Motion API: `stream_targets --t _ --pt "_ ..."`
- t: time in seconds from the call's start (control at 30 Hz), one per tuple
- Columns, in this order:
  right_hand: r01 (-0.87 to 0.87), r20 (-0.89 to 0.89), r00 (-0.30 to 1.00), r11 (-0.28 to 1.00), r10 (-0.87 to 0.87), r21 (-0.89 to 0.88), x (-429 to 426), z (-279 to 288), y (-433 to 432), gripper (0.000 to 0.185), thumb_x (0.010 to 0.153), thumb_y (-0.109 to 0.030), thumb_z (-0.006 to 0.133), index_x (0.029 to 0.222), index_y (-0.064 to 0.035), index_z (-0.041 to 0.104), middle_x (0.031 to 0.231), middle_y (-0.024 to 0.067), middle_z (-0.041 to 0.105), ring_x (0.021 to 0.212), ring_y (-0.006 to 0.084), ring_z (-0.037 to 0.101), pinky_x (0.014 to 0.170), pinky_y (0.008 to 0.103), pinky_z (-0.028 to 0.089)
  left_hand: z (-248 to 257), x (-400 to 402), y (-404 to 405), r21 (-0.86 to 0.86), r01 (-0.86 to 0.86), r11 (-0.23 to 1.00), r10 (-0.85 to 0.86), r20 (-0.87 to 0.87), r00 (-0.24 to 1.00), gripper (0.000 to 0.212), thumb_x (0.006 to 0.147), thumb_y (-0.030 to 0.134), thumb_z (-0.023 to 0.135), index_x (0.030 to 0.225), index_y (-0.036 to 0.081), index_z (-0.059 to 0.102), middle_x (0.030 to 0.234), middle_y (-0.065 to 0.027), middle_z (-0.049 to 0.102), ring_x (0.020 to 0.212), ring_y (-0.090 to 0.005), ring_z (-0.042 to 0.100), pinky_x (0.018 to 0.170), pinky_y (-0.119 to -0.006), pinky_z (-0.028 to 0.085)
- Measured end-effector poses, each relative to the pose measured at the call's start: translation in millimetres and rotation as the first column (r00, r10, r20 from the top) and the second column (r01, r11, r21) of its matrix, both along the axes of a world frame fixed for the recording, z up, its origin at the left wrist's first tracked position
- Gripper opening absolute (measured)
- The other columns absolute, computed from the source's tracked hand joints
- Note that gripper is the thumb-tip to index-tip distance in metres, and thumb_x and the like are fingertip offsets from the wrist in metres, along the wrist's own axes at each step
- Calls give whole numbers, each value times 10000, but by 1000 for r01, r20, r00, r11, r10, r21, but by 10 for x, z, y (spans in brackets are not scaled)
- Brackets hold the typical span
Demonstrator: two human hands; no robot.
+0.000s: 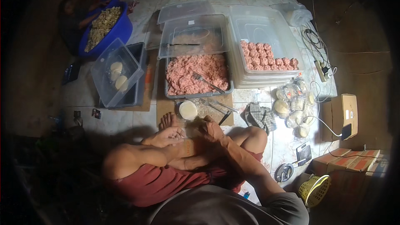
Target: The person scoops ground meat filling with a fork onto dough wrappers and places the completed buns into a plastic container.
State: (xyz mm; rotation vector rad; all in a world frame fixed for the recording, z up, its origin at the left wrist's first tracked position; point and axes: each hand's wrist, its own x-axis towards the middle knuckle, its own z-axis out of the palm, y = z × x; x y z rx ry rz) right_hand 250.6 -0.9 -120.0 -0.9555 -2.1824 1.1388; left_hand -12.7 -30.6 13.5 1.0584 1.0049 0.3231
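Note:
My left hand rests low over my crossed legs, fingers curled; whether something thin is between them is unclear. My right hand is raised just right of it, fingers bent and partly blurred, its grip hidden. Beyond my hands a stack of round pale wrappers lies on a cardboard sheet. Several forks lie to its right. Farther off, a grey tray holds pink minced meat with a fork on it. To the right, rows of meat balls sit in a clear plastic box.
At the left, a tilted clear bin holds pale rounds. A person's arms reach to a blue tub at the upper left. Bagged wrappers, a checked cloth, a power strip, an ashtray and a yellow basket are right.

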Motion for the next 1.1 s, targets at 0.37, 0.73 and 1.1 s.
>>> stream_targets --t 0.37,0.73,1.1 --pt "160 -172 964 960 -202 -230 35 1119 488 219 970 -189 683 921 24 678 823 153 619 764 281 625 688 388 488 -284 388 418 490 -35 871 129 -159 979 232 976 236 698 984 13 634 853 0 601 781 -88 539 687 -260 451" --pt "123 426 819 843 -384 524 169 803 1609 273 924 -269 608 1137 -117 687 1016 219 662 1001 400 627 850 506 481 -412 177 244 439 -292 850 333 -17 943 299 927 294 745 1008 14 677 918 -49 667 855 -118 602 798 -304 487" --pt "-34 506 838 908 -202 418 -10 1550 2003 301 994 -90 468 1237 74 539 1000 293 649 904 434 648 771 479 544 -822 61 326 565 -219 796 209 83 974 335 939 238 751 1130 2 610 1172 -126 585 1063 -198 622 893 -310 513"
